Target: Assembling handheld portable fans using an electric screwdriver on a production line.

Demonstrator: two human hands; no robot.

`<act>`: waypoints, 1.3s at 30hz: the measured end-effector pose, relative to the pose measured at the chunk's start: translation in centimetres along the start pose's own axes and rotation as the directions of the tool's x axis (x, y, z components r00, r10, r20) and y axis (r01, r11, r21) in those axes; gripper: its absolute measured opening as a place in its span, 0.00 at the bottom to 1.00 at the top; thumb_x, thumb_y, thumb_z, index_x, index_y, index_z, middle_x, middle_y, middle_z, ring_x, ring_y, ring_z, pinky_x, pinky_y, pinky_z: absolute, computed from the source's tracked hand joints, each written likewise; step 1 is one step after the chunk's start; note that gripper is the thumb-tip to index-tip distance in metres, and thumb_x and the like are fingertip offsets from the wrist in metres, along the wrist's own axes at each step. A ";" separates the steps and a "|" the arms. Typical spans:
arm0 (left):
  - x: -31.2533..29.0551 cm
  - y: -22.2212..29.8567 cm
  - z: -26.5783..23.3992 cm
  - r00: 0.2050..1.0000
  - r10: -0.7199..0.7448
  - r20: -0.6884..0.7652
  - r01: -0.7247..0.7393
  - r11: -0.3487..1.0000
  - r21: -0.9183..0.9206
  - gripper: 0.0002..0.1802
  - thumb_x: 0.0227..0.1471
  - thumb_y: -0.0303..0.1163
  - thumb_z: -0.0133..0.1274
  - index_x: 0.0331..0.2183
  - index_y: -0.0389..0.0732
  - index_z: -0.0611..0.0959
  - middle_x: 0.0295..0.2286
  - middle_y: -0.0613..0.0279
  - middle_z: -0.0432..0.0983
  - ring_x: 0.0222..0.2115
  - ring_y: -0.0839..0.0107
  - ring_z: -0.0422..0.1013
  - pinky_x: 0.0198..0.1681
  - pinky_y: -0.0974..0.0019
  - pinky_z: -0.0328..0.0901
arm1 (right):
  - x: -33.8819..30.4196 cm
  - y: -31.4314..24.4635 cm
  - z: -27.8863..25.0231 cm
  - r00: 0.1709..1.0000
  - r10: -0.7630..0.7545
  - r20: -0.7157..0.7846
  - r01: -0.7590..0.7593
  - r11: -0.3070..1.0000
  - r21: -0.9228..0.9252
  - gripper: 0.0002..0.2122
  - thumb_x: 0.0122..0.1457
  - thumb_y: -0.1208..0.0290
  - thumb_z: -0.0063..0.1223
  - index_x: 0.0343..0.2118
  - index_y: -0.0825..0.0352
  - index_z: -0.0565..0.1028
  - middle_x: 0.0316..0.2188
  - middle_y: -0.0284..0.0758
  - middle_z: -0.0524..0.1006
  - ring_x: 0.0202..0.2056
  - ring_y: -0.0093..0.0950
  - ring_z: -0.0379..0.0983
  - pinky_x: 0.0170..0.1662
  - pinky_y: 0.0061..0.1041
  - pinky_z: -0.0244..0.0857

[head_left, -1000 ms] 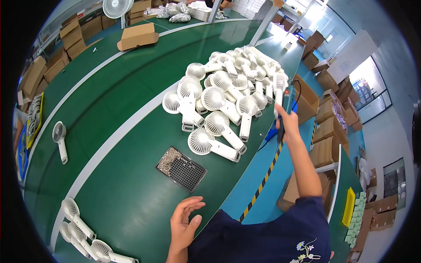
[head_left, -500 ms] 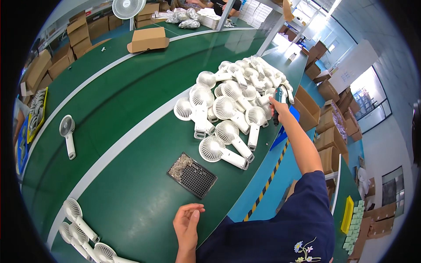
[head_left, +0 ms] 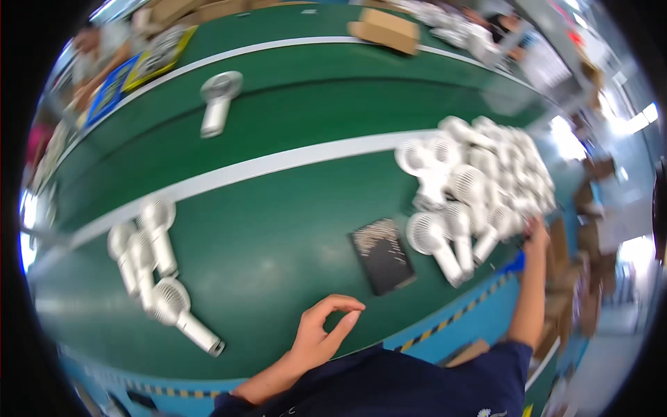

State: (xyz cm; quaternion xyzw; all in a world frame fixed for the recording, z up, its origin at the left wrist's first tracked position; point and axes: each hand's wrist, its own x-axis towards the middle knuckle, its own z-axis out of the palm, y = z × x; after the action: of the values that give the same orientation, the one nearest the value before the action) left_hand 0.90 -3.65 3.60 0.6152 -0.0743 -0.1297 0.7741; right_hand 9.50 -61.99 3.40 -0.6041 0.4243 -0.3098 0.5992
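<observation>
My left hand (head_left: 325, 332) hangs over the near side of the green table, thumb and forefinger curved toward each other, with nothing visible between them. Just beyond it lies a black perforated tray (head_left: 389, 267), small light metal pieces on its far part. On the right, my right hand (head_left: 535, 234) reaches to the near right edge of a heap of white handheld fans (head_left: 467, 184). Motion blur smears its fingers, so what it holds does not show. Several more white handheld fans (head_left: 167, 300) lie in a group at the left.
A single handheld fan (head_left: 217, 115) lies beyond the pale strip (head_left: 278, 163). At the far side are an open cardboard box (head_left: 385, 30) and a yellow tray (head_left: 160, 59). People sit across the table. Cardboard boxes (head_left: 561, 278) stand off its right edge.
The view has swung left, so the fans and tray appear farther right. My left hand's thumb and forefinger now form a curve. Earlier, a dark teal power screwdriver showed at my right hand.
</observation>
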 end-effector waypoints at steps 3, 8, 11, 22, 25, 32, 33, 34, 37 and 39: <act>1.7 3.1 -3.9 0.989 0.092 -0.114 -0.049 0.940 0.338 0.08 0.52 0.24 0.53 0.37 0.35 0.79 0.33 0.58 0.77 0.36 0.71 0.73 0.43 0.68 0.66 | -5.8 -2.8 -1.4 0.995 -0.048 -0.085 0.061 0.986 0.152 0.24 0.59 0.46 0.46 0.41 0.67 0.71 0.30 0.29 0.74 0.17 0.15 0.55 0.18 0.15 0.50; 11.0 5.1 -10.3 0.849 0.395 -0.351 -0.071 0.743 0.665 0.17 0.48 0.28 0.55 0.42 0.37 0.73 0.39 0.55 0.74 0.39 0.61 0.71 0.43 0.62 0.64 | -16.9 -2.8 -2.8 0.942 -0.313 -0.124 0.336 0.878 0.341 0.28 0.63 0.43 0.27 0.46 0.65 0.68 0.35 0.30 0.73 0.14 0.17 0.55 0.17 0.15 0.50; 20.0 4.2 -15.8 0.647 0.647 -0.403 0.123 0.434 0.893 0.33 0.46 0.37 0.59 0.52 0.39 0.66 0.47 0.42 0.65 0.49 0.47 0.62 0.50 0.50 0.60 | -22.2 -0.7 -2.7 0.873 -0.478 -0.098 0.484 0.826 0.289 0.29 0.64 0.42 0.23 0.45 0.66 0.65 0.36 0.34 0.71 0.14 0.18 0.59 0.16 0.15 0.52; 32.3 -1.2 -28.7 0.760 0.433 -0.485 0.419 0.245 0.874 0.20 0.56 0.40 0.47 0.44 0.36 0.71 0.36 0.48 0.72 0.36 0.52 0.71 0.40 0.53 0.67 | -33.4 1.7 1.2 0.810 -0.418 0.411 -0.063 0.635 0.770 0.37 0.53 0.27 0.28 0.39 0.65 0.66 0.26 0.33 0.67 0.10 0.24 0.59 0.11 0.23 0.52; 28.5 2.0 -24.9 0.840 -0.067 -0.539 0.212 0.954 0.212 0.19 0.61 0.39 0.39 0.42 0.34 0.74 0.23 0.61 0.70 0.20 0.74 0.64 0.21 0.70 0.59 | -33.8 2.2 4.5 0.684 -0.446 0.578 -0.276 0.575 0.770 0.39 0.49 0.24 0.29 0.36 0.65 0.66 0.22 0.33 0.65 0.12 0.27 0.61 0.15 0.29 0.57; 11.9 6.3 -9.7 0.907 -0.046 -0.419 -0.075 0.960 -0.268 0.21 0.64 0.41 0.38 0.43 0.30 0.71 0.32 0.57 0.74 0.23 0.76 0.65 0.27 0.71 0.63 | -35.5 -0.3 11.2 0.476 -0.605 0.638 -0.347 0.537 0.768 0.34 0.54 0.30 0.35 0.38 0.65 0.66 0.23 0.34 0.67 0.16 0.30 0.65 0.20 0.30 0.62; 9.4 5.3 -9.5 0.910 0.032 -0.414 -0.118 0.976 -0.183 0.21 0.64 0.42 0.37 0.43 0.32 0.71 0.32 0.58 0.75 0.22 0.76 0.65 0.27 0.72 0.62 | -36.0 -0.4 12.2 0.410 -0.625 0.664 -0.374 0.549 0.747 0.34 0.54 0.31 0.35 0.39 0.65 0.66 0.24 0.34 0.67 0.17 0.30 0.67 0.21 0.29 0.62; 7.2 4.2 -9.1 0.874 0.049 -0.483 -0.102 0.991 -0.084 0.21 0.63 0.42 0.37 0.47 0.34 0.69 0.30 0.57 0.75 0.22 0.78 0.64 0.25 0.73 0.60 | -36.8 -0.2 13.5 0.407 -0.624 0.668 -0.386 0.545 0.744 0.34 0.54 0.31 0.36 0.40 0.65 0.66 0.25 0.35 0.67 0.18 0.29 0.67 0.21 0.29 0.63; 1.7 2.2 -9.0 0.803 0.016 -0.596 0.105 0.980 0.168 0.23 0.63 0.41 0.39 0.53 0.38 0.58 0.23 0.61 0.75 0.21 0.82 0.64 0.24 0.75 0.57 | -38.6 1.2 16.6 0.319 -0.633 0.705 -0.474 0.537 0.697 0.35 0.53 0.31 0.38 0.43 0.66 0.64 0.28 0.35 0.66 0.19 0.29 0.67 0.23 0.29 0.63; -0.6 3.1 -8.2 0.809 -0.024 -0.587 0.126 0.983 0.134 0.23 0.62 0.38 0.40 0.55 0.42 0.56 0.24 0.60 0.75 0.20 0.82 0.65 0.23 0.76 0.58 | -39.7 1.3 17.0 0.313 -0.624 0.716 -0.496 0.536 0.683 0.35 0.53 0.32 0.40 0.44 0.66 0.64 0.29 0.36 0.66 0.18 0.28 0.65 0.23 0.28 0.61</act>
State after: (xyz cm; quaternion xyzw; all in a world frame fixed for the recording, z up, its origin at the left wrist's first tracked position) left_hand 2.91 4.83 4.73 0.6900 0.1800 0.0412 0.6998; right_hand 6.56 -18.96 5.94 -0.3090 -0.2506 -0.0824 0.9137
